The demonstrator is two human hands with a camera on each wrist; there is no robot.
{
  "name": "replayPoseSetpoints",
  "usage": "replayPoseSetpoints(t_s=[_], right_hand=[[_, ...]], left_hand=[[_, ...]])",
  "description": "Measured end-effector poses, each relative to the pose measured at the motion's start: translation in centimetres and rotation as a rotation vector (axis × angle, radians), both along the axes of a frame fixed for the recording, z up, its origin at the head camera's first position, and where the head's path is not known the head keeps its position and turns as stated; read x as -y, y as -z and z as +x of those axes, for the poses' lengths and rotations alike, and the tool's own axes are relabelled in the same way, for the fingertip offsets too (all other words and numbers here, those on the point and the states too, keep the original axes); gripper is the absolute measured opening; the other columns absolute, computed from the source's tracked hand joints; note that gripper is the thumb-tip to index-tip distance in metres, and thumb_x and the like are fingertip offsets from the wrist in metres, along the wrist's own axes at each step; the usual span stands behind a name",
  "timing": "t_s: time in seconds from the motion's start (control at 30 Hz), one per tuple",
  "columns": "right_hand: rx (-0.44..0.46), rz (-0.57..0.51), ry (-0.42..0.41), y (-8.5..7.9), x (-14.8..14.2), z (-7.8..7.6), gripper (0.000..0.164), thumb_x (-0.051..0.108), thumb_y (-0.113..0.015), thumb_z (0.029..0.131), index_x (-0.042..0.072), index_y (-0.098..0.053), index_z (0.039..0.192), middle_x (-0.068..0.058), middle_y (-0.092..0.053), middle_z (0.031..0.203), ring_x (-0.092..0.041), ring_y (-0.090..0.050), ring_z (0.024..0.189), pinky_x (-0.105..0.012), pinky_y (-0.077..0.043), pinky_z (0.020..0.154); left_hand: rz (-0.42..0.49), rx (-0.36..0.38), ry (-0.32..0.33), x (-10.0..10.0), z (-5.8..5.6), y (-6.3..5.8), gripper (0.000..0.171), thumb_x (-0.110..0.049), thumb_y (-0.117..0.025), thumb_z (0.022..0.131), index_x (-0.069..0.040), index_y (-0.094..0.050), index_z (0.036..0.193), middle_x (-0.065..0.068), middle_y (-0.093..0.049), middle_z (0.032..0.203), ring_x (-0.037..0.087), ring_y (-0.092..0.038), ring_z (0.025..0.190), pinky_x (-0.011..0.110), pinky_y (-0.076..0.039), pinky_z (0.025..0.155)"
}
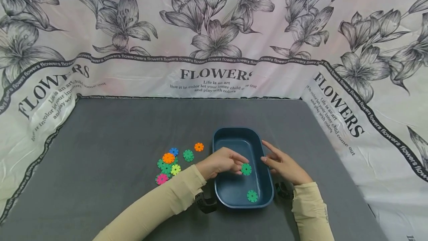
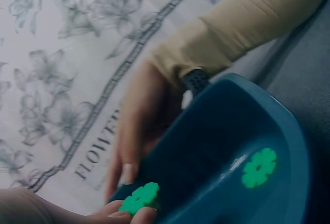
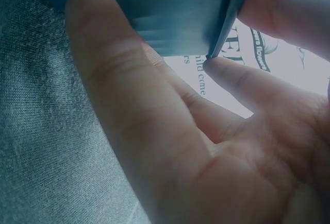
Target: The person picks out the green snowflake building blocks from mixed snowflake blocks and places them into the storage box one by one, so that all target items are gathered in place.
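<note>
My left hand (image 1: pixel 222 162) reaches over a dark blue rectangular tray (image 1: pixel 244 204) and pinches a green notched disc (image 1: pixel 246 169) between its fingertips. In the left wrist view, that disc (image 2: pixel 139 198) shows near the tray's rim. Another green notched disc (image 1: pixel 252 196) lies on the tray floor at the near end. On the tray's right side, my right hand (image 1: pixel 284 164) holds the rim, with thumb and index finger along the edge. Its other fingers touch the outer wall below, as the right wrist view shows, with the tray wall (image 3: pixel 170 23) just above them.
Left of the tray, several notched discs lie in a loose pile, among them a pink disc (image 1: pixel 162 179) and a yellow disc (image 1: pixel 175 169). An orange disc (image 1: pixel 198 147) and a green disc (image 1: pixel 188 155) sit apart. Grey cloth (image 1: pixel 117 140) covers the table; a flower-printed curtain (image 1: pixel 214 40) hangs behind.
</note>
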State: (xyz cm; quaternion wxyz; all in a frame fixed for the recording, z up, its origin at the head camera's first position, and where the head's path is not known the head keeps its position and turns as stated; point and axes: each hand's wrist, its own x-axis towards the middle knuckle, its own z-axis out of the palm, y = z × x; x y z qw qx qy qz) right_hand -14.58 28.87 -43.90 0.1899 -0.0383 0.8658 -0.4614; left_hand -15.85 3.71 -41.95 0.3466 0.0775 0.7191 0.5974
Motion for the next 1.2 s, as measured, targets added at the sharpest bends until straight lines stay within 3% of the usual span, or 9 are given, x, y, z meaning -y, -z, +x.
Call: replayPoseSetpoints(t_s=[0.3, 0.5, 0.7, 0.83, 1.03, 1.2], right_hand=[[0.007, -0.010, -0.017, -0.1, -0.4, -0.1, 0.068, 0.040, -0.057, 0.095, 0.031, -0.022, 0.153, -0.026, -0.049, 0.136, -0.036, -0.055, 0.118, -0.048, -0.052, 0.087], [-0.001, -0.029, -0.041, -0.2, -0.5, 0.0, 0.068, 0.038, -0.056, 0.096, 0.031, -0.020, 0.153, -0.027, -0.047, 0.139, -0.038, -0.053, 0.121, -0.048, -0.052, 0.087], [-0.003, -0.036, -0.047, -0.2, -0.5, 0.2, 0.068, 0.038, -0.057, 0.096, 0.031, -0.021, 0.153, -0.027, -0.047, 0.138, -0.038, -0.053, 0.121, -0.050, -0.051, 0.088], [-0.004, -0.032, -0.047, -0.2, -0.5, 0.2, 0.068, 0.038, -0.057, 0.096, 0.031, -0.021, 0.153, -0.027, -0.048, 0.138, -0.038, -0.053, 0.121, -0.050, -0.051, 0.088], [-0.004, -0.019, -0.044, -0.2, -0.4, 0.1, 0.068, 0.039, -0.057, 0.096, 0.031, -0.021, 0.153, -0.026, -0.050, 0.136, -0.038, -0.054, 0.120, -0.050, -0.051, 0.088], [-0.004, -0.014, -0.042, -0.2, -0.4, 0.1, 0.068, 0.039, -0.057, 0.096, 0.030, -0.022, 0.153, -0.025, -0.051, 0.135, -0.037, -0.054, 0.119, -0.050, -0.051, 0.088]], left_hand=[[-0.156, 0.004, 0.079, -2.5, 0.5, 1.1, 0.023, 0.006, -0.060, 0.088, -0.004, -0.074, 0.103, 0.004, -0.068, 0.083, 0.011, -0.063, 0.065, 0.030, -0.055, 0.068], [-0.188, -0.015, 0.096, -3.4, 0.9, 1.7, 0.026, 0.011, -0.058, 0.083, 0.000, -0.074, 0.100, 0.006, -0.066, 0.080, 0.011, -0.058, 0.060, 0.027, -0.054, 0.062], [-0.189, -0.021, 0.072, -3.8, 1.1, 2.2, 0.026, 0.014, -0.058, 0.081, 0.002, -0.074, 0.097, 0.006, -0.063, 0.075, 0.010, -0.056, 0.058, 0.026, -0.055, 0.061], [-0.183, -0.061, 0.065, -3.8, 1.1, 2.3, 0.024, 0.013, -0.061, 0.078, 0.002, -0.073, 0.095, 0.005, -0.064, 0.077, 0.010, -0.055, 0.059, 0.023, -0.052, 0.058], [-0.193, -0.154, 0.072, -3.8, 1.2, 2.2, 0.020, 0.010, -0.063, 0.078, 0.001, -0.073, 0.092, 0.006, -0.064, 0.074, 0.011, -0.048, 0.060, 0.020, -0.039, 0.053], [-0.225, -0.183, 0.080, -3.9, 1.4, 1.8, 0.018, 0.007, -0.067, 0.081, -0.003, -0.074, 0.093, 0.003, -0.067, 0.082, 0.011, -0.052, 0.071, 0.022, -0.042, 0.062]])
